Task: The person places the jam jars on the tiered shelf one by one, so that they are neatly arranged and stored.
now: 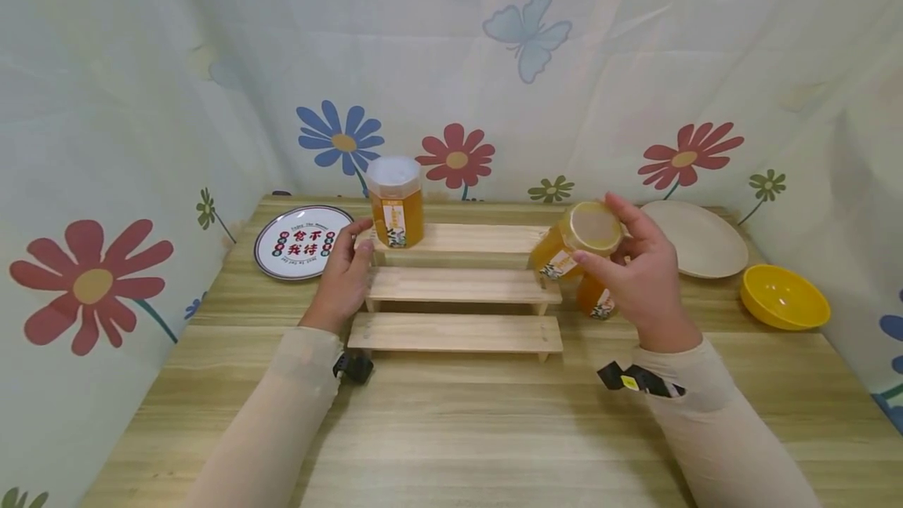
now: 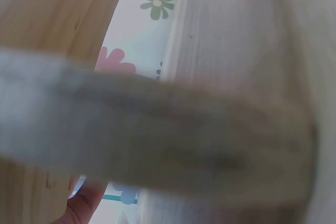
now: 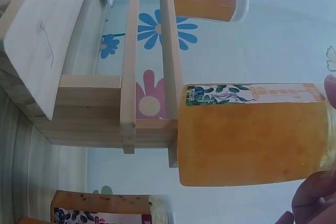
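A three-step wooden rack [image 1: 462, 286] stands mid-table. My left hand [image 1: 343, 277] grips the left end of its top step; in the left wrist view a blurred board hides most of that hand, leaving a few fingers [image 2: 84, 203] visible. On the top step's left end stands a white-lidded jar of orange-yellow contents [image 1: 398, 214]. My right hand [image 1: 645, 277] holds a similar jar [image 3: 252, 140] near its lid, tilted, by the top step's right end. Whether its base touches the rack I cannot tell. Another jar [image 1: 596, 298] stands on the table below, partly hidden.
A white plate with printed characters [image 1: 299, 243] lies left of the rack. To the right are a beige plate [image 1: 712, 241] and a yellow bowl [image 1: 785, 298]. A flower-printed curtain [image 1: 423, 61] closes off the table's back and sides.
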Motion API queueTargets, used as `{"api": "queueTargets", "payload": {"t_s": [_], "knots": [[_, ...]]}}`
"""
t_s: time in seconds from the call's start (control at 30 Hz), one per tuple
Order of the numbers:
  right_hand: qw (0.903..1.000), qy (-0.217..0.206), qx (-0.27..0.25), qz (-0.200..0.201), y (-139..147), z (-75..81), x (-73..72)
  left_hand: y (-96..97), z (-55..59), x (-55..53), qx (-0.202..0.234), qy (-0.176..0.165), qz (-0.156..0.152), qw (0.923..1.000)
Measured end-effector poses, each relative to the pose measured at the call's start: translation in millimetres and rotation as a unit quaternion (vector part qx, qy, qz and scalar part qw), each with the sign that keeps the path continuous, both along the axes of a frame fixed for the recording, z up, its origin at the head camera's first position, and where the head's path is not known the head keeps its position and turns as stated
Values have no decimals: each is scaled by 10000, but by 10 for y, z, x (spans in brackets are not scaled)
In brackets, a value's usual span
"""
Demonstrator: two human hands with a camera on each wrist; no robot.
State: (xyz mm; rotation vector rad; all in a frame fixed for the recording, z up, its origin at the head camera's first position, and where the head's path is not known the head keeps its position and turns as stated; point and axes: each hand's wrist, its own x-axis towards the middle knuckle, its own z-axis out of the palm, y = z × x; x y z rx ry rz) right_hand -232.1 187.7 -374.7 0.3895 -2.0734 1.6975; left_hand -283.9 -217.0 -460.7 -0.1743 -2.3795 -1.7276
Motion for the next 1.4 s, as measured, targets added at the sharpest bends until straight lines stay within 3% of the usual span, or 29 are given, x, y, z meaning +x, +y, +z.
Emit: {"api": "queueTargets", "payload": {"t_s": [0.27, 0.57, 0.93, 1.4], "knots": [[9993, -248, -163, 246, -1, 25, -35, -2, -6, 2, 54, -13, 0, 10000], [9981, -541, -171, 256, -35, 67, -84, -2, 10, -1, 148, -29, -24, 9999], [9963, -816, 222, 126, -52, 76, -162, -17, 23, 15, 135, -20, -5, 9999], [9962, -689, 509, 149, -88, 142, -299, -3, -4, -14, 168, 22, -69, 9998]]}}
